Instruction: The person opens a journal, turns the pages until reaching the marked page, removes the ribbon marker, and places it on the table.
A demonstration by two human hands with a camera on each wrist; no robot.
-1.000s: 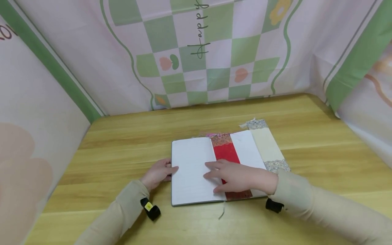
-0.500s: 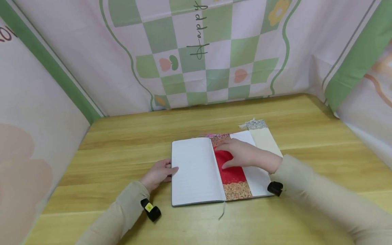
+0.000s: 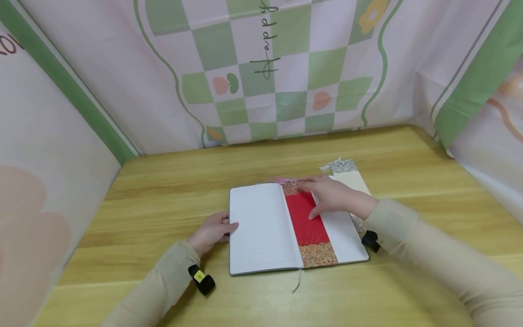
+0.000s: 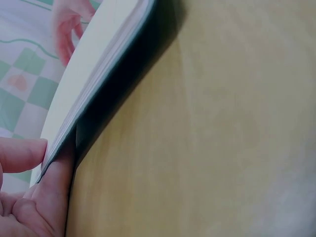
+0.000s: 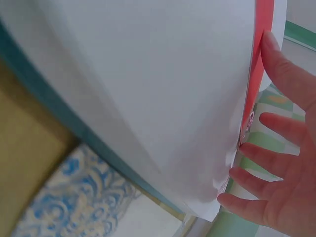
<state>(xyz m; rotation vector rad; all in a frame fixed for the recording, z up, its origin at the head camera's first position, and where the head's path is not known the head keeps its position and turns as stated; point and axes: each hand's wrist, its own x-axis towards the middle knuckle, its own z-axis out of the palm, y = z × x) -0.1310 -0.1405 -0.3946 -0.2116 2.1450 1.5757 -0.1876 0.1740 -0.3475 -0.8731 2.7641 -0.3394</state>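
An open notebook with white lined pages lies on the wooden table. My left hand pinches its left edge; the left wrist view shows the thumb over the pages and fingers beneath the dark cover. Along the right page, by the fold, lies a wide red bookmark with tan patterned ends and a pink tassel at the top. My right hand spreads over its upper part. In the right wrist view the thumb tip meets the red strip, and the other fingertips are near its edge.
A cream bookmark with blue-grey patterned ends and a white tassel lies partly beneath the notebook's right side. A thin grey ribbon hangs out below the spine. Behind the table stands a green-and-white checked curtain.
From the notebook's middle, my right hand has moved up and to the right, toward the top of the red bookmark, uncovering its lower end. My left hand keeps its hold.
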